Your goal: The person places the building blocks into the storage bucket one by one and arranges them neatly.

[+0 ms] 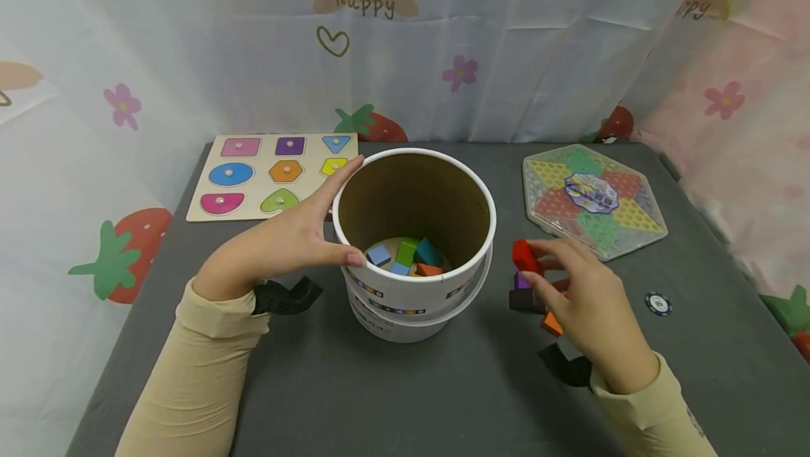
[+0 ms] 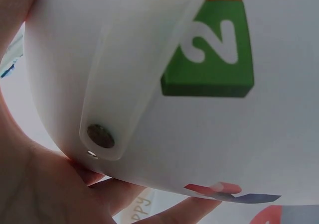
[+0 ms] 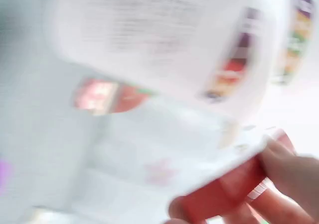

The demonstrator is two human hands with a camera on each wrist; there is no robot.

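Note:
A white round bucket (image 1: pixel 414 295) stands upright on the table, with several coloured wooden blocks (image 1: pixel 406 252) at its bottom. My left hand (image 1: pixel 287 235) holds the bucket's left side, the thumb at the front of the rim and the fingers round the outer wall. To the right of the bucket, my right hand (image 1: pixel 585 299) pinches a red block (image 1: pixel 524 256) between thumb and fingers. The red block (image 3: pixel 224 189) shows slightly blurred in the right wrist view. Beneath that hand lie a purple block (image 1: pixel 521 280), a black block (image 1: pixel 525 300) and an orange block (image 1: pixel 552 324).
A wooden shape puzzle board (image 1: pixel 256 204) lies behind the left hand, partly covered by hand and bucket. At the back right is a hexagonal game box (image 1: pixel 595 200). A round chip (image 1: pixel 659 304) sits right of the right hand. Printed curtains (image 1: pixel 266 77) hang behind the grey table (image 1: pixel 405 401).

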